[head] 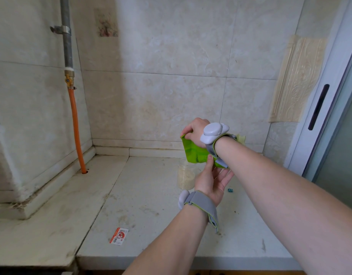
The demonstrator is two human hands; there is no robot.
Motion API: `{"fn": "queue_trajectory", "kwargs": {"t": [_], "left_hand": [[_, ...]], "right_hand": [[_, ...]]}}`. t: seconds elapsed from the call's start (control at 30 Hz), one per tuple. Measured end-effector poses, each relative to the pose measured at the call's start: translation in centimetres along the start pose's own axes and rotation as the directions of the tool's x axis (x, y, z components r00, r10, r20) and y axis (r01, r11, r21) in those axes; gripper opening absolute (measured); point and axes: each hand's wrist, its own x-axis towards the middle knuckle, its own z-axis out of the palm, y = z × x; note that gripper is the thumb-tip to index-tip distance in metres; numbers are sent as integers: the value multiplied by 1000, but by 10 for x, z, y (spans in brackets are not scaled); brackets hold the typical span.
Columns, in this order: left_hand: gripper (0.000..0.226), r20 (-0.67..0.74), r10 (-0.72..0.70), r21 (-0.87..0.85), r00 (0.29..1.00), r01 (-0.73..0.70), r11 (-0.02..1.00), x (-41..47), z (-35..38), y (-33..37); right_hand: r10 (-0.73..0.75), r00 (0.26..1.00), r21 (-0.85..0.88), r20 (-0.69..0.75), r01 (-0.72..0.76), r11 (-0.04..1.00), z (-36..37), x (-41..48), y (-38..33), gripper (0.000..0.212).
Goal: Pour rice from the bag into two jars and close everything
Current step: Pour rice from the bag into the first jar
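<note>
Nearest the camera, the front edge of the pale stone counter (pixel 151 245) ran across the bottom, w/ both bare forearms reaching in from lower right. A small red-and-white packet (pixel 119 236) lay flat on the counter, left of the arms and well apart from everything else.

Further in, the left hand (pixel 209 180) was palm-up w/ fingers spread fairly wide; its thumb pressed against the lower part of the green bag (pixel 193 152), the other fingers under the bag's bottom end. A grey wrist strap (pixel 203 206) w/ a pale sensor unit sat on that wrist. Just right of the hand, a small teal clip-like item (pixel 230 190) lay on the counter; too small to tell exactly what it was.

A clear jar (pixel 186 175) stood on the counter, just behind and left of the left hand, lid off, partly filled w/ rice to approx. the upper half. The bag hung directly above the jar's mouth, tilted, lower end nearest the jar. Whether rice was falling couldn't be told.

Higher up, the right hand (pixel 195 131) was closed tight on the bag's top edge, pinching it from above; its wrist carried a white sensor pod (pixel 213 132) on a grey band. A second jar couldn't be made out.

Farthest back: tiled walls meeting in a corner, a grey pipe (pixel 66 32) w/ a brass valve and an orange hose (pixel 76 132) dropping into a hole in the counter at left, a sliding door frame (pixel 330 96) at right.
</note>
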Motion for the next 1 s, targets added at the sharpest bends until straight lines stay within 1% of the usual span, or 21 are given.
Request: {"fn": "queue_trajectory", "kwargs": {"t": [1.0], "left_hand": [[25, 5, 0, -7, 1000, 0, 1000, -7, 6, 2]], "right_hand": [[1, 1000, 16, -21, -1, 1000, -2, -1, -1, 28]]}}
